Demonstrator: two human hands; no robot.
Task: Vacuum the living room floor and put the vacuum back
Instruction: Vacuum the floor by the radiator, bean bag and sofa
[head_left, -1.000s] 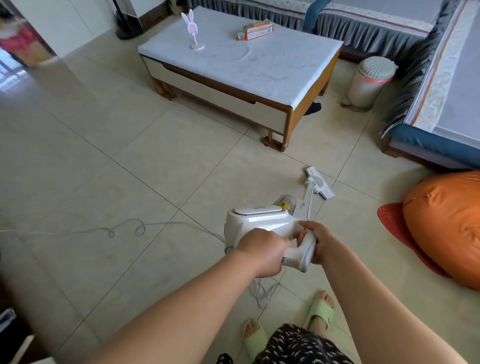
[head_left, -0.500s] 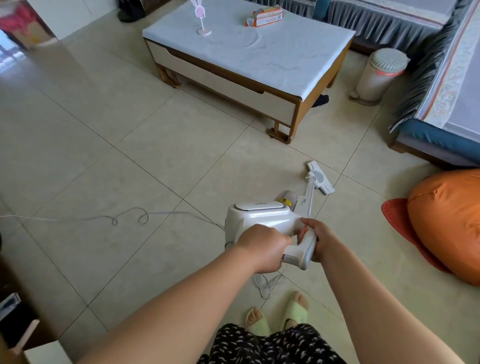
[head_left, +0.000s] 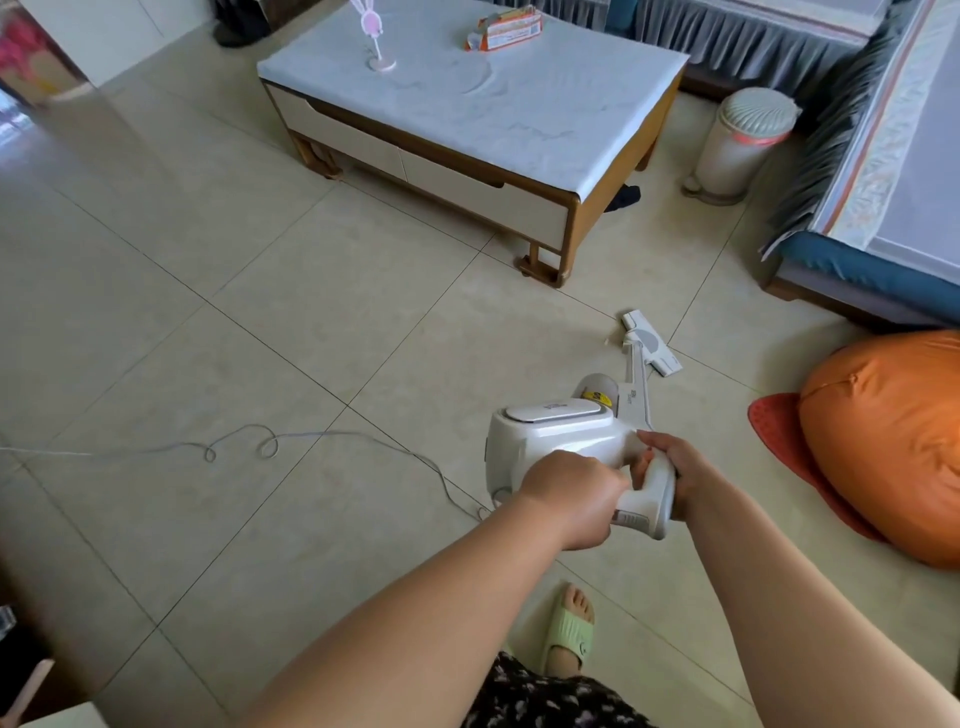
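- Person is standing on the tiled floor (head_left: 218, 260), both bare arms reaching forward and down
- Left hand (head_left: 574, 499) is gripping the rear handle of the white vacuum (head_left: 566, 441), fingers curled round it
- Right hand (head_left: 680, 467) is grasping the same handle from the other side, thumb lying along the top near the body
- Vacuum is being held low in front of the person, its tube sloping down and away to the floor head (head_left: 652, 345)
- Floor head is resting flat on the tiles, between the coffee table (head_left: 519, 119) corner leg and the orange beanbag (head_left: 893, 441)
- A small pale crumb is lying just beside the floor head on its left
- White power cord (head_left: 260, 447) is trailing from the vacuum's underside leftward over the tiles, making 2 small loops
- Coffee table is carrying a pink rabbit stand (head_left: 371, 31) and an orange box (head_left: 506, 31), well apart
- White pedal bin (head_left: 743, 140) is standing to the right of the table, near the grey-covered sofa (head_left: 883, 156)
- Red mat (head_left: 784, 436) is sticking out from under the beanbag
- 1 foot in a green slipper (head_left: 569, 634) is showing at the bottom, above a dark floral garment
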